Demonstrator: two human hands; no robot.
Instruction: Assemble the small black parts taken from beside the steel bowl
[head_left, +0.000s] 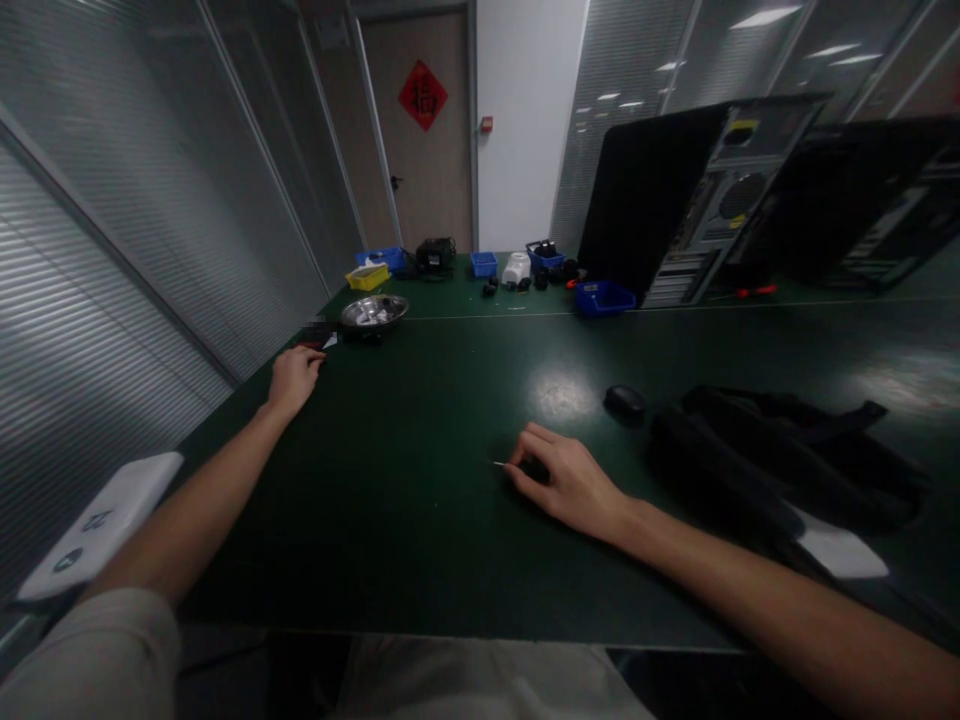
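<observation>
A thin piece (499,464) is pinched by the right hand's (574,480) nearly closed fingers, right of and nearer than the bowl (371,328). Left of it, a dark item (319,335) is touched by the left hand (295,378), grip unclear. What is done or left cannot be told.

Mouse (625,402) lies left of the bag (780,460)

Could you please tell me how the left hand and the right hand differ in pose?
The left hand reaches far out beside the metal bowl, while the right hand is nearer the camera, around mid-table. The right hand pinches a thin pale piece; whether the left hand grips anything is unclear. Both are bare.
</observation>
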